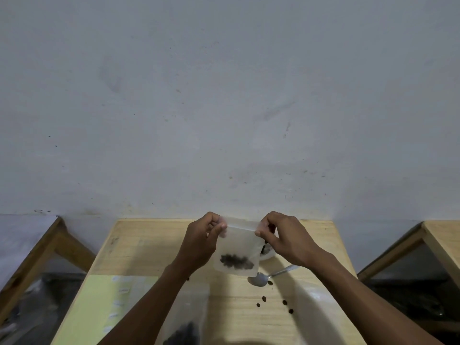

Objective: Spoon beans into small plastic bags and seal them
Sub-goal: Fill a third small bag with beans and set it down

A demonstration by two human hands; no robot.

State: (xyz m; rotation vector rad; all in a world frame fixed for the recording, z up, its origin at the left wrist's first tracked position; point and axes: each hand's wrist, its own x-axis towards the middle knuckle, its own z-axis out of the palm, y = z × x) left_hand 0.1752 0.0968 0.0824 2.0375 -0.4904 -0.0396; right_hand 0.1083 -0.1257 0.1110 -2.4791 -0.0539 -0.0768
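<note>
- Small plastic bag hung upright above the wooden table, held up in the air at its top strip, a dark clump of beans settled along its bottom.
- Left hand pinched the top left corner of the bag, thumb in front, fingers curled behind.
- Right hand pinched the top right corner the same way; the strip stretched taut between the two hands.
- Step judged: sealing. Whether the closure was already pressed shut could not be told; the strip was blurred.
- To do it well, probably: keep the bag upright so the beans stay low, keep the strip taut and level, then run a pinch along it end to end and check both corners.
- Spoon lay on the table just below the bag, bowl toward the person. Loose beans lay scattered near it; worth gathering afterwards.
- Second bag with beans lay at the near edge, between the forearms.
</note>
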